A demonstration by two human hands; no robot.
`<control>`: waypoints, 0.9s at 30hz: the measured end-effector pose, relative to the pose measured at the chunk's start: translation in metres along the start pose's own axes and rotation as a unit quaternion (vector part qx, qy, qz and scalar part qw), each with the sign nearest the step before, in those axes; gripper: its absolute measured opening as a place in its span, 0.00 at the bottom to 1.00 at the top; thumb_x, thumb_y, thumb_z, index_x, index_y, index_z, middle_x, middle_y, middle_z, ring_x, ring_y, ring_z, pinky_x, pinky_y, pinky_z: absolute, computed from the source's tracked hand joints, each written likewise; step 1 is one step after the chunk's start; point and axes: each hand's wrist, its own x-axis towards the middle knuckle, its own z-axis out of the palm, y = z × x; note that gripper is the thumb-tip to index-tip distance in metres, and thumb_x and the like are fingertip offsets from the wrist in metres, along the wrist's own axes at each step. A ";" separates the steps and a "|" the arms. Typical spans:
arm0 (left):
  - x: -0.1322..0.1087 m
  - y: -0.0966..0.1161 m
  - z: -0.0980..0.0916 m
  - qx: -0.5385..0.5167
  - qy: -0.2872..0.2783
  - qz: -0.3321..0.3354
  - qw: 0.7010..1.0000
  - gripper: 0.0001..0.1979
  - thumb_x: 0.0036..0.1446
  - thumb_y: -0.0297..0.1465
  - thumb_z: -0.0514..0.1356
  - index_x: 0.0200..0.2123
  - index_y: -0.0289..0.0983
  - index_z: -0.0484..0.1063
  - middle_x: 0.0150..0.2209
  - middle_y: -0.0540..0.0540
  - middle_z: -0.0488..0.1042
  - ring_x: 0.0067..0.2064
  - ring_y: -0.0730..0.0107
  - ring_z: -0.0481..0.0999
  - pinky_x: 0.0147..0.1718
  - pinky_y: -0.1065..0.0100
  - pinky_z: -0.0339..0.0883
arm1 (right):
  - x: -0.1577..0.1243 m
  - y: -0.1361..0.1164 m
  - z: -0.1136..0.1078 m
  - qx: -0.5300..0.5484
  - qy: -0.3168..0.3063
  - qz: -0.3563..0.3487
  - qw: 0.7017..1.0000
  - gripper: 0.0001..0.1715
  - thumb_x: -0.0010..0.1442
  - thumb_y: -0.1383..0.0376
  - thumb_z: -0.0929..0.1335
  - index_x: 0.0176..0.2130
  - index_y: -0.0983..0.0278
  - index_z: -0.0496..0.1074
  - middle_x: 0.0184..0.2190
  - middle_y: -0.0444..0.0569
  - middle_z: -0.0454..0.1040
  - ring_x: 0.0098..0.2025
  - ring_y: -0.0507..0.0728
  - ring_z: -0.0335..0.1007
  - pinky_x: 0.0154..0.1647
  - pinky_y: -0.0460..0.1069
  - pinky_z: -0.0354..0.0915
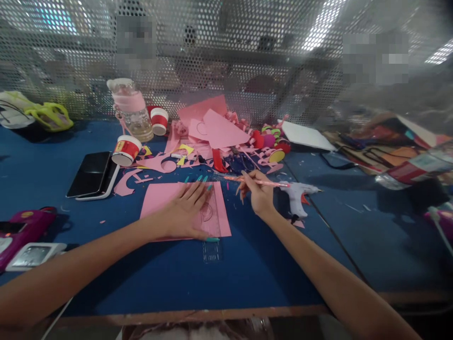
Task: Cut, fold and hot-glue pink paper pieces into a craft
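My left hand (187, 212) lies flat with its fingers spread over a sheet of pink paper (155, 200). Under its fingers and thumb is a clear plastic ruler (212, 250), running lengthwise near the sheet's right side and sticking out past the lower edge. My right hand (259, 192) is closed around a slim pink pen (272, 183), held nearly level to the right of the paper and apart from it. Just beyond that hand a white glue gun (296, 196) with an orange trigger rests on the table.
Pink paper scraps (159, 161) and craft pieces are heaped at the back. Two paper cups (126, 150), a drink bottle (131, 111) and a black phone (90, 174) stand or lie left. At right lies a plastic bottle (417, 167). A perforated metal screen (226, 61) closes off the back.
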 end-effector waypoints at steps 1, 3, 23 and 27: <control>0.000 -0.001 0.000 0.002 0.000 0.001 1.000 0.57 0.43 0.66 0.40 0.65 0.30 0.37 0.66 0.33 0.38 0.66 0.47 0.34 0.61 0.49 0.29 | 0.000 0.001 0.000 0.000 -0.003 -0.001 1.000 0.16 0.54 0.55 0.69 0.24 0.63 0.65 0.16 0.39 0.68 0.14 0.47 0.63 0.12 0.42 0.60; 0.000 -0.002 0.001 0.008 -0.003 0.001 1.000 0.57 0.43 0.66 0.40 0.65 0.29 0.37 0.66 0.33 0.37 0.66 0.48 0.33 0.61 0.49 0.29 | 0.000 0.002 -0.001 -0.001 -0.005 -0.005 1.000 0.16 0.55 0.56 0.68 0.24 0.63 0.65 0.17 0.39 0.68 0.14 0.47 0.63 0.12 0.42 0.60; -0.005 0.001 0.004 0.025 0.018 -0.012 0.999 0.56 0.44 0.65 0.39 0.65 0.29 0.39 0.66 0.34 0.37 0.66 0.43 0.34 0.60 0.45 0.29 | -0.002 -0.003 -0.003 -0.094 -0.063 -0.043 0.993 0.14 0.58 0.53 0.65 0.32 0.62 0.70 0.22 0.42 0.72 0.23 0.50 0.71 0.19 0.44 0.68; -0.003 0.002 0.007 0.014 0.028 -0.010 0.999 0.56 0.44 0.65 0.40 0.65 0.30 0.38 0.66 0.34 0.35 0.66 0.42 0.33 0.59 0.43 0.29 | -0.004 -0.002 -0.002 -0.155 -0.133 -0.064 0.977 0.15 0.61 0.54 0.62 0.38 0.61 0.70 0.30 0.46 0.75 0.32 0.54 0.74 0.30 0.49 0.72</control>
